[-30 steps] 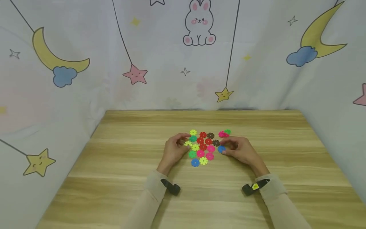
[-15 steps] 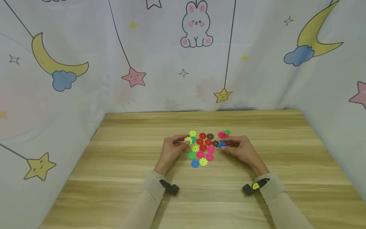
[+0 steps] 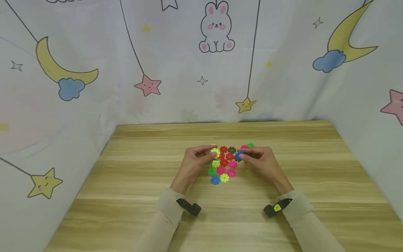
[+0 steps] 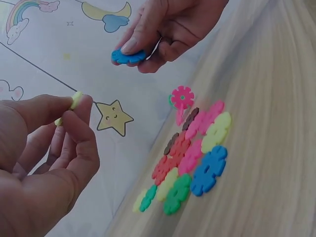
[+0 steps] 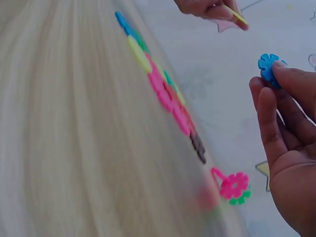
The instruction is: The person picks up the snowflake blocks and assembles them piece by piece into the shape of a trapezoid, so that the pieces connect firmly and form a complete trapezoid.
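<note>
Between thumb and fingers, the left hand (image 3: pixel 196 164) pinches a yellow notched disc (image 3: pixel 215 152), seen nearly edge-on in the left wrist view (image 4: pixel 76 100). The right hand (image 3: pixel 266 164) pinches a blue notched disc (image 3: pixel 239 156); in the right wrist view this blue disc (image 5: pixel 269 67) stands upright at the thumb tip. Both discs are raised above the table and apart from each other. Below and between the hands lie red discs (image 3: pixel 224 162), pink discs (image 3: pixel 231 173), a green disc (image 3: pixel 212 170), yellow discs (image 3: pixel 224 178), another blue disc (image 3: pixel 215 180) and a brown disc (image 3: pixel 232 149).
Beyond the right hand's fingers, a joined pink and green piece (image 5: pixel 234 185) stands on the wood-grain table (image 3: pixel 233 224). A white curtain (image 3: pixel 182 52) with printed stars, moons and a rabbit rises behind the table and along both sides. Each wrist wears a black camera.
The yellow and blue discs have been picked up from the table. Both hands have moved inward, bringing the two discs closer together. The view has tilted up slightly.
</note>
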